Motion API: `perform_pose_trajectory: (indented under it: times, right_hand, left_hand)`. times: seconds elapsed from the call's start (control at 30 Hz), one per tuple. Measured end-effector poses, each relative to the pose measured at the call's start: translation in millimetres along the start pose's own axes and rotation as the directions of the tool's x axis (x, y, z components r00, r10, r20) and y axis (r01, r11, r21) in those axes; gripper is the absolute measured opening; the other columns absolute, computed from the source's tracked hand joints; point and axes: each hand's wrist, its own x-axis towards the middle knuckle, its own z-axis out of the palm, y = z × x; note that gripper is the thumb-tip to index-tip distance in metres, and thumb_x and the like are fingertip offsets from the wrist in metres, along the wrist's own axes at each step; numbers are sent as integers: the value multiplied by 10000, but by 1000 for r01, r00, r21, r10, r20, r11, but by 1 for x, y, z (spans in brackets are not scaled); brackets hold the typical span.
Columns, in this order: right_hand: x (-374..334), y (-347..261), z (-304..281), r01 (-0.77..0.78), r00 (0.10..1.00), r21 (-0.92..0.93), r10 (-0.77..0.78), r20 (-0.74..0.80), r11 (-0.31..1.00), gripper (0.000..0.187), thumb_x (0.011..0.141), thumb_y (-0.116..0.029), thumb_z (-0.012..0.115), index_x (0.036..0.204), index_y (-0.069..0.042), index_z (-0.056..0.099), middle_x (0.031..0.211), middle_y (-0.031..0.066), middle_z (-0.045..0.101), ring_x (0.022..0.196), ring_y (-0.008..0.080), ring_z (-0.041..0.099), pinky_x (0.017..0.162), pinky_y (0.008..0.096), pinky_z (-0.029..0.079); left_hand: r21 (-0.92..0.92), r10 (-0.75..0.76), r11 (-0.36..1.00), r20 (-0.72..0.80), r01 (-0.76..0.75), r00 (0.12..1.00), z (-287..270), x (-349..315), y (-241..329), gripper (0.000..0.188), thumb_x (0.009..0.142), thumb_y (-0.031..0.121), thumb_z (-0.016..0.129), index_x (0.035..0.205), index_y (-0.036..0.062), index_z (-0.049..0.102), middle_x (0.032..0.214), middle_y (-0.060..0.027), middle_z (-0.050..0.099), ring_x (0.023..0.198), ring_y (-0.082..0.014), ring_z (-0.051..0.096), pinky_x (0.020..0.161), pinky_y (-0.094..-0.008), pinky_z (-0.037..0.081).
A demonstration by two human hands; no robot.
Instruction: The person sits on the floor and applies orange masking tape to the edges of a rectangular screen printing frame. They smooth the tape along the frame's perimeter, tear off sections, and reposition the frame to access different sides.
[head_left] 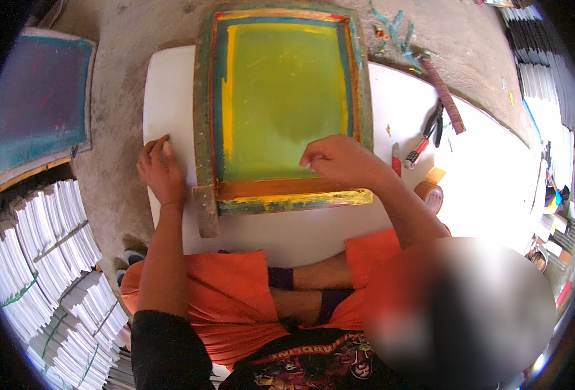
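Observation:
A wooden screen-printing frame (360, 91) with a yellow-green mesh (281, 97) lies on a white board (268, 227) in front of my crossed legs. Green, yellow and red paint stains its wood. Over the mesh's lower right part is my right hand (343, 159), its fingers curled in; whatever they may hold is hidden. To the left of the frame, my left hand (162, 170) rests by the board's left edge, fingers loosely bent and somewhat apart, with nothing seen in it.
Right of the frame lie a red cutter (396, 159), black-handled pliers (432, 123), a brown roll of tape (428, 195) and a brown wrapped rod (443, 94). Another stained screen (37, 104) and tied paper stacks (60, 227) stand at left. More stacks (541, 84) are at right.

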Motion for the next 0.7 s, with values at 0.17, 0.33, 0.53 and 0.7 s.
perform_pose_trajectory:
  times: [0.17,0.33,0.53,0.7]
  right_hand:
    - [-65,55,-14,-78,918,122,119,-378,989,271,863,-88,572,1064,18,721,845,116,719,777,206,674,753,337,537]
    - [-85,86,-10,-142,853,352,295,-430,925,243,870,-79,570,1046,21,703,799,116,691,740,182,654,714,336,522]
    - [-74,93,-9,-125,864,296,251,-438,947,236,869,-91,563,1034,15,693,784,121,686,721,188,650,698,342,513]
    - [-76,93,-9,-71,860,254,188,-473,965,252,858,-98,554,1048,-4,690,778,154,677,688,220,644,673,364,504]
  left_hand:
    - [-339,83,936,-57,-98,995,-55,31,80,185,1004,165,621,1056,8,702,954,-135,694,931,-275,670,881,-419,504]
    - [-513,531,825,562,-237,633,-82,-30,198,428,882,359,773,1086,-6,685,1039,-204,675,999,-354,663,894,-456,526]
    - [-448,615,788,559,-422,556,-57,-77,245,645,727,514,844,1081,0,681,1067,-188,634,1026,-394,617,883,-485,519]
    - [-362,493,865,747,-348,446,-50,-80,265,844,721,616,816,1243,-22,629,1279,-282,593,1194,-458,572,1042,-533,459]
